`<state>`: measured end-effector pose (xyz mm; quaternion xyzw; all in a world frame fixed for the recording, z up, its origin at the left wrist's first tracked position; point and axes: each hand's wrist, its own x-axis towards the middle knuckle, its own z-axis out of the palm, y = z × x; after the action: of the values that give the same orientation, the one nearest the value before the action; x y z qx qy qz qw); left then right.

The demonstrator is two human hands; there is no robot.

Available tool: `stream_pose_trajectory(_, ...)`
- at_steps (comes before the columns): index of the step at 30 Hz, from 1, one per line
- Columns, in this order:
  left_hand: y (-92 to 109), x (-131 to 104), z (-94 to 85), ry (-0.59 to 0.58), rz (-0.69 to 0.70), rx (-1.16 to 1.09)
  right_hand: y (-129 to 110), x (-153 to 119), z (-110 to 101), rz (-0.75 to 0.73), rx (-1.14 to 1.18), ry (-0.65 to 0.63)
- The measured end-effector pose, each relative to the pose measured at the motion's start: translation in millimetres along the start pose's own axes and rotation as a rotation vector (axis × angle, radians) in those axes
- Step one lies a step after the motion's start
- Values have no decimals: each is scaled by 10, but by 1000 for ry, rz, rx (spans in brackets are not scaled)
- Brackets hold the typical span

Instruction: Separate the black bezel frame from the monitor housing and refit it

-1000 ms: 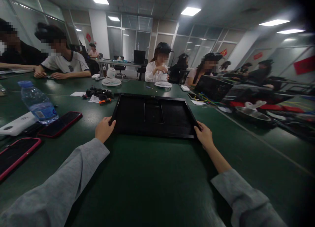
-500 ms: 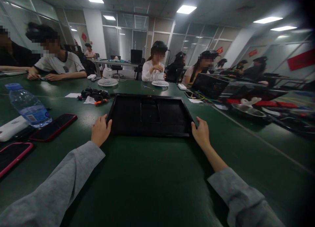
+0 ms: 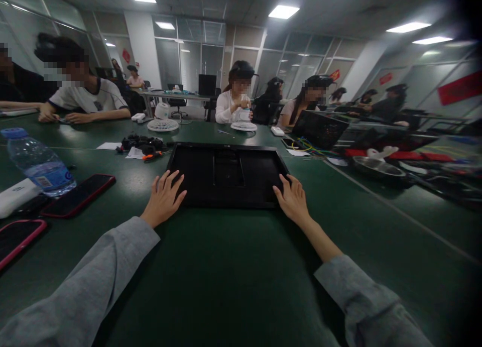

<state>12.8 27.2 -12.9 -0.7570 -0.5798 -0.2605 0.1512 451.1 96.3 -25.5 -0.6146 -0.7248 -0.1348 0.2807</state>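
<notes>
A shallow black rectangular panel (image 3: 263, 184), rimmed at the edges and with a recessed square in its middle, lies flat on the green table in front of me. It looks like a monitor casing, though I cannot be sure. Over its near left corner, my left hand (image 3: 162, 199) is open with the fingers spread. My right hand (image 3: 294, 199) is open too, its fingertips over the right edge near the front corner. Neither hand grips the panel; whether the fingertips touch it I cannot tell.
On the left stand a water bottle (image 3: 41, 166) and two red-edged phones (image 3: 79, 195). Dark cables (image 3: 139, 145) lie beyond the panel's left corner. Farther back are white fans (image 3: 162, 125). At right are a laptop (image 3: 320, 130) and a metal bowl (image 3: 378, 167). Several people sit around.
Both my hands have come off the panel's side edges and moved inward over its near corners, fingers spreading. The panel stays flat on the table. My view has shifted slightly.
</notes>
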Motion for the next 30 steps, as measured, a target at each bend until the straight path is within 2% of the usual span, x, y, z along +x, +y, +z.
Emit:
stream_pose_trajectory(10, -10, 11, -30, -24, -18, 20, 22, 10, -14, -3, 48, 28)
stream_pose_trajectory(14, -2, 9, -44, -1, -58, 15, 39, 38, -38, -13, 79, 120)
stream_pose_trajectory(17, -3, 4, -43, 34, -101, 6, 86, 50, -41, 36, 71, 193)
stream_pose_trajectory(24, -25, -4, -33, -13, -160, 26, 157, 4, 18, 84, 23, 119)
stream_pose_trajectory(30, -3, 0, -70, 36, -136, 12, 141, 39, -62, 56, 121, 231)
